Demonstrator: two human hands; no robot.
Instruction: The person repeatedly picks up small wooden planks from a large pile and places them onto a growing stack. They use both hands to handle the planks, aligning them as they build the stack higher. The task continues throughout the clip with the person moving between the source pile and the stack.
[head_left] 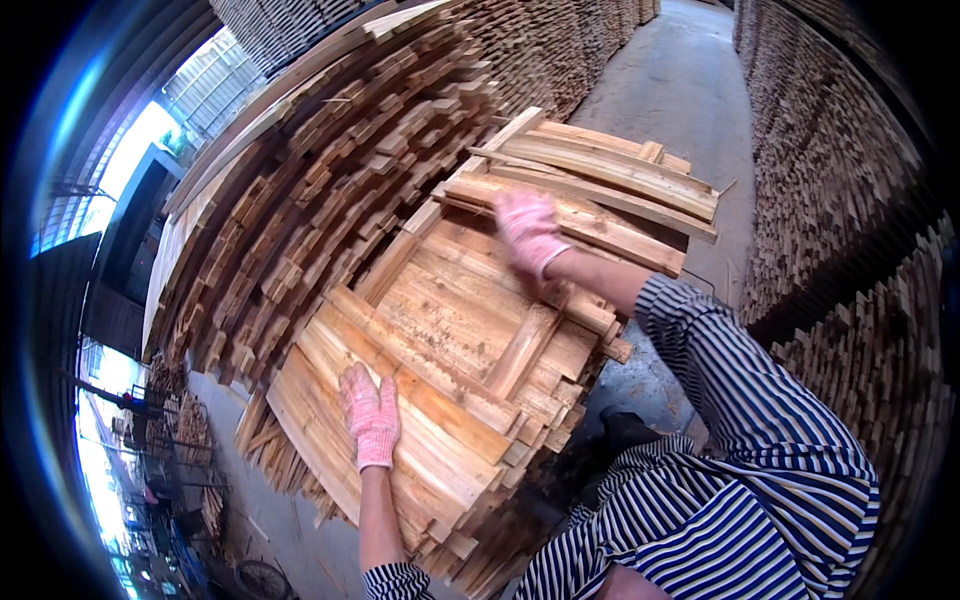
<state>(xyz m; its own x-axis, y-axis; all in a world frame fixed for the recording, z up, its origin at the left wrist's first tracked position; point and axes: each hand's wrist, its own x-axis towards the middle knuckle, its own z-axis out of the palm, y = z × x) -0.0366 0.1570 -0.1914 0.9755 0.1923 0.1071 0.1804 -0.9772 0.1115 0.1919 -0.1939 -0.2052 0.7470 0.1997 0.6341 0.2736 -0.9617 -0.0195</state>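
Observation:
My left hand (372,412), in a pink knit glove, lies flat with fingers stretched on pale wooden boards (430,435) at the near left of a stack. My right hand (528,232), gloved alike, is blurred by motion. It is at the near edge of a long plank (610,225) on the stack's far part; whether its fingers grip the plank does not show. Between the hands lies a lower layer of boards (430,290) with dark specks. A crosswise wooden strip (525,350) rests on that layer toward the right.
A tall pile of sawn timber (300,230) stands close along the stack's left. More timber walls rise at the right (830,150) and far back (560,50). A concrete aisle (670,80) runs between them. At lower left is a wheel (262,578).

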